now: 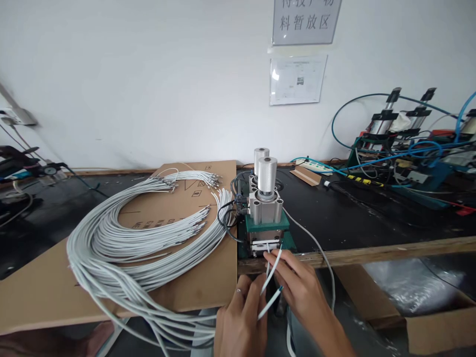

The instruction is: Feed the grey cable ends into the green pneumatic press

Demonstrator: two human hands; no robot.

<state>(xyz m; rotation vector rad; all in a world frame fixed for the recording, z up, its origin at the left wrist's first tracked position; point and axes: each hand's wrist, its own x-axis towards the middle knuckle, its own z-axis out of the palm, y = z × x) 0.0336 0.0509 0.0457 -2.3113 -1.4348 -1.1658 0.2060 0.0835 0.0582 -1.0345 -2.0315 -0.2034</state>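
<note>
Carton [442, 331] holds clear plastic [416, 287] (left hand [240, 317] grips white cables [270, 303]).

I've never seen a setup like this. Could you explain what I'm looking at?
Certainly. There is one picture, taken by a camera on the person's head, looking forward and down. No robot here: these are a person's bare left hand and right hand. The left holds white cables; the right's fingertips are close to one, though their grip is hard to tell. Just beyond stands a metal bench device with knurled silver cylinders on top. To its left, a large cable bundle curves across a cardboard sheet on the black bench top.
</note>
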